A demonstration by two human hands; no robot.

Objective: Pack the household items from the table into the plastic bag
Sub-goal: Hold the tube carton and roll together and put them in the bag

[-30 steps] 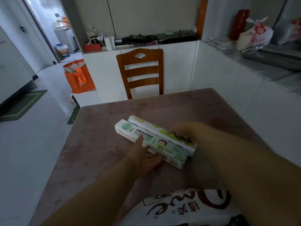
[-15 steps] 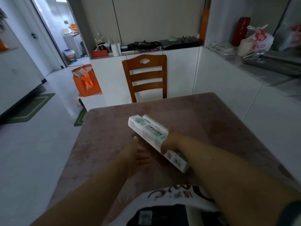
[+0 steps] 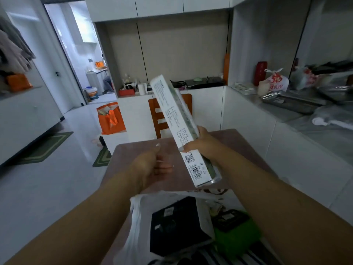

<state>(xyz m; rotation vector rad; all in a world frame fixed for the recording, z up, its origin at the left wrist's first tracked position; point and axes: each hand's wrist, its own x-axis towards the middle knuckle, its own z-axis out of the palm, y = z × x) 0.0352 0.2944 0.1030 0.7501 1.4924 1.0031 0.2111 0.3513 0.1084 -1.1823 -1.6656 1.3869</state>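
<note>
My right hand (image 3: pixel 200 143) grips a long white box (image 3: pixel 172 113) with a wrapped roll pressed behind it, holding both steeply tilted in the air above the table (image 3: pixel 238 142). The box's lower end, with a barcode, hangs just over the open mouth of the white plastic bag (image 3: pixel 137 213) at the table's near edge. Inside the bag lie a black box (image 3: pixel 177 224) and a green item (image 3: pixel 236 232). My left hand (image 3: pixel 152 165) hovers empty over the table, left of the box, fingers loosely apart.
A wooden chair (image 3: pixel 158 115) stands at the table's far side. An orange tote bag (image 3: pixel 110 117) sits on the floor to the left. The counter on the right carries a metal tray (image 3: pixel 294 101) and a red-printed bag (image 3: pixel 277 81).
My right hand lifted the box and the roll off the table and tipped them nearly upright above the bag. My left hand let go of the box and drew back.
</note>
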